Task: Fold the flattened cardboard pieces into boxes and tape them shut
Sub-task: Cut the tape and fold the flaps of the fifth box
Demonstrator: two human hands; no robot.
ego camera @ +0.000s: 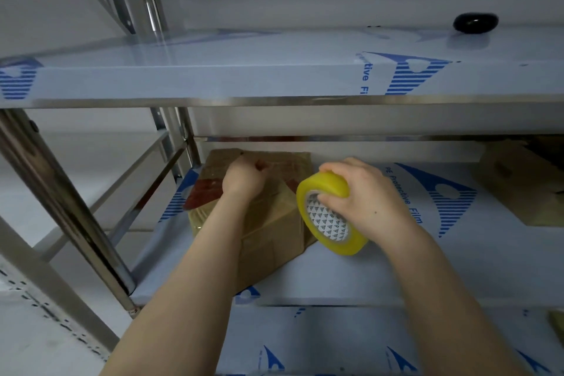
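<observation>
Our left hand (242, 175) lay knuckles-up on top of the cardboard box (268, 223), forearm stretched forward and fingers curled under; we could not tell whether they pinched anything. Our right hand (366, 192) gripped the yellow tape roll (328, 220) from above, fingers wrapped over its rim, just beside the box's right edge. The box sat at the left end of the shelf (457, 253).

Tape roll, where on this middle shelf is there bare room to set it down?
Widest free patch: the middle shelf between the taped box and the other cardboard box at far right. The upper shelf is bare left of the black round object. The left end is crowded by the taped box and your left hand.
</observation>
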